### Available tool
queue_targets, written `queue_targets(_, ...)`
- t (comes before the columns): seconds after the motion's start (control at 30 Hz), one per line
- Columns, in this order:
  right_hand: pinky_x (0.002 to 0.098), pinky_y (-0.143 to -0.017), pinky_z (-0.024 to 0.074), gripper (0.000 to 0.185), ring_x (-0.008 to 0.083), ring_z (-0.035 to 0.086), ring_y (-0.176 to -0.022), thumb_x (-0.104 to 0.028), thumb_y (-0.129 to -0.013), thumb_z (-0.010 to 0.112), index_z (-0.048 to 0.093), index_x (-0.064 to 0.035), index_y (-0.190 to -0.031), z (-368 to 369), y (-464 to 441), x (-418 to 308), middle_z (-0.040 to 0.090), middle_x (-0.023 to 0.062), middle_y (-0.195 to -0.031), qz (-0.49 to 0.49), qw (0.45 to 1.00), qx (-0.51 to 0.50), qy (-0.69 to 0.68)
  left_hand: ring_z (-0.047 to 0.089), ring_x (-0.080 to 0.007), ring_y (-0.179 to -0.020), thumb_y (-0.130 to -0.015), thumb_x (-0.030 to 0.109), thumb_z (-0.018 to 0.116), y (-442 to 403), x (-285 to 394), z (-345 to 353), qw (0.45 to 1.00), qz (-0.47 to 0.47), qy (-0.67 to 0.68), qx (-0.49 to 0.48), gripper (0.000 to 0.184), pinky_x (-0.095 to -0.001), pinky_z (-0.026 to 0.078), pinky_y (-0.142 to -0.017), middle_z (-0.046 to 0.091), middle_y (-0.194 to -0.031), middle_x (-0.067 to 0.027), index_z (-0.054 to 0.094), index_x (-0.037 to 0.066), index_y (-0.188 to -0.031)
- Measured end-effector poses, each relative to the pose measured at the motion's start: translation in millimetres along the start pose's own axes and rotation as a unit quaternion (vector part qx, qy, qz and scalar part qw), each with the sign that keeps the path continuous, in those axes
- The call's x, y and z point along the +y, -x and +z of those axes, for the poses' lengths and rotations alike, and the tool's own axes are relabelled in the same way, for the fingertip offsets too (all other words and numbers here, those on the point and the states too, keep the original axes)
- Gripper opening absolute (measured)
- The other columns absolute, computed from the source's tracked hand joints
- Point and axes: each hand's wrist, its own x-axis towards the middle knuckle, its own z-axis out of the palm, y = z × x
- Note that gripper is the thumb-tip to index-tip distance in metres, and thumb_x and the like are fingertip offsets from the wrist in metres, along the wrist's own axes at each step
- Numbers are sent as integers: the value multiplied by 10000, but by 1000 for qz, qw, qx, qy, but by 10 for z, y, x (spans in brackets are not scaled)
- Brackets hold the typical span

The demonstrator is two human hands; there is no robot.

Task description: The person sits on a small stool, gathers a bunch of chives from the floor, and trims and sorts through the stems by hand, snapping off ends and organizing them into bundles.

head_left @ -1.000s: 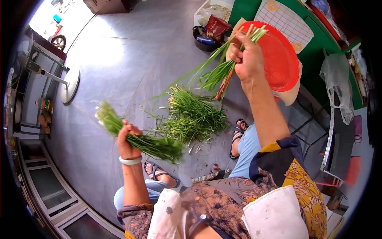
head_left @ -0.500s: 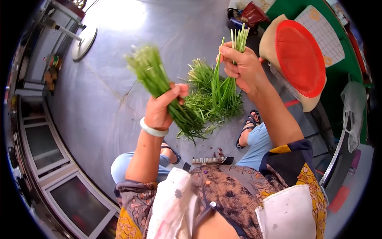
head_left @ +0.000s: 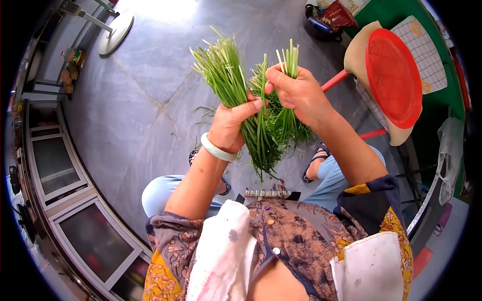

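My left hand [head_left: 230,124], with a pale bangle at the wrist, is closed around a thick bunch of garlic chives [head_left: 220,67]. The pale cut ends point up and away, and the dark leaf tips hang below the fist. To its right, my right hand [head_left: 304,95] pinches a smaller bunch of garlic chives [head_left: 290,56] between thumb and fingers. One separate stalk stands between the two hands, near both thumbs. Beneath them a pile of garlic chives [head_left: 303,132] lies on the floor, partly hidden by the hands and bunches.
At the right, a red plastic basket [head_left: 394,78] sits tilted on a red-legged stool [head_left: 335,80]. A dark bag with a red packet [head_left: 337,16] is behind it. Glass-fronted cabinets [head_left: 95,241] line the left; a round stand base [head_left: 116,34] stands farther back.
My left hand has moved right with its bunch, close to my right hand. My right hand has come slightly down and left. The view has shifted a little.
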Motion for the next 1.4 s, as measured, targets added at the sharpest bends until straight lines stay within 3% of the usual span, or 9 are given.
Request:
queue_targets(0.13, 214, -514, 375, 140, 48, 501, -607, -162, -858, 669, 642, -26, -878, 39, 37, 39, 618, 4, -764, -16, 995, -25, 96, 602, -166, -808, -825, 57, 666, -14, -3, -69, 1000, 9, -19, 3, 153, -314, 500, -746, 619, -873, -59, 580, 48, -951)
queue_targets(0.37, 234, -591, 429, 94, 98, 564, -670, -97, -852, 646, 622, -14, -815, 76, 71, -16, 606, 25, -734, -34, 995, -45, 78, 609, -178, -853, -838, 91, 678, 24, 25, 42, 1000, 3, -7, -21, 166, -319, 496, -774, 627, -889, -65, 586, 48, -969)
queue_targets(0.5, 224, -554, 404, 95, 85, 547, -616, -115, -852, 644, 617, -36, -806, 159, 119, -60, 596, 9, -716, -53, 997, -42, 36, 602, -163, -792, -825, 92, 702, 2, -26, -9, 1000, 15, -15, 12, 178, -296, 494, -720, 632, -882, -67, 576, 67, -948)
queue_targets(0.53, 222, -512, 373, 104, 65, 501, -562, -133, -849, 658, 620, -43, -812, 101, 52, 16, 583, -9, -702, -72, 993, 7, 89, 598, -158, -778, -824, 92, 703, 8, -14, -3, 1000, 8, -16, 14, 180, -293, 492, -708, 631, -881, -66, 572, 72, -945)
queue_targets(0.63, 219, -474, 338, 124, 44, 437, -520, -152, -846, 677, 625, -43, -822, -17, -11, -83, 562, -24, -693, -72, 995, 59, 28, 590, -148, -745, -819, 89, 706, 35, 36, 27, 1000, -13, -16, 20, 191, -286, 487, -679, 630, -879, -64, 560, 83, -942)
queue_targets(0.8, 199, -421, 261, 141, 32, 368, -466, -153, -905, 629, 604, -28, -845, -326, -163, -213, 572, 24, -746, -148, 979, 115, -76, 588, -146, -732, -813, 83, 707, 75, 46, 8, 998, -41, -19, 36, 209, -282, 479, -662, 627, -876, -63, 550, 85, -951)
queue_targets(1.0, 200, -471, 315, 188, 22, 419, -538, -195, -880, 670, 645, -38, -779, -135, 2, -169, 562, -36, -648, -70, 992, 61, 88, 594, -151, -729, -805, 80, 716, 49, 36, -18, 998, -35, -14, 44, 216, -287, 476, -658, 632, -879, -67, 554, 79, -947)
queue_targets(1.1, 207, -516, 355, 152, 22, 463, -604, -164, -855, 691, 662, -18, -822, -63, -47, 42, 575, -52, -675, -165, 972, 27, 163, 601, -159, -740, -803, 72, 718, 24, -8, 4, 998, 4, -51, 29, 208, -292, 479, -667, 636, -891, -73, 567, 71, -946)
queue_targets(1.4, 230, -578, 442, 165, 49, 564, -678, -135, -879, 639, 644, 14, -809, 11, 19, 135, 636, 11, -686, -135, 976, -39, 167, 590, -154, -764, -812, 74, 713, 23, -25, 35, 997, 40, -60, 11, 187, -286, 474, -689, 626, -874, -56, 583, 58, -944)
